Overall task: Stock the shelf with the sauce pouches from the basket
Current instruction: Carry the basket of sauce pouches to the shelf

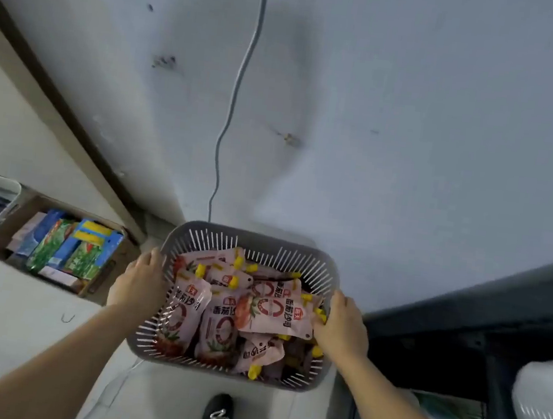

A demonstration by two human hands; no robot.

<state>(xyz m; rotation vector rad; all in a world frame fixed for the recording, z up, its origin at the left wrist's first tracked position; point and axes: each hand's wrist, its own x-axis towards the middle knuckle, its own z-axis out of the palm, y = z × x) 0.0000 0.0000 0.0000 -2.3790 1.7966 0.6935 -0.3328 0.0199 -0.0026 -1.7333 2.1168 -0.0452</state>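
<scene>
Both side rims of the basket (251,237) are gripped, by my left hand (137,283) and right hand (341,323). Pouches (273,312) lie between, lower centre, topmost nearest the right.

The single head-worn wide-angle camera looks steeply downward onto the basket (251,239), which lies close beneath the lens in the lower centre of the frame. The floor (416,122) stretches beyond the basket to the top edge, and a shoe (217,416) shows just nearer than the basket at the bottom edge.

Slotted grey plastic basket (251,241), glossy film sauce pouches (273,312), matt concrete floor (416,122).
</scene>
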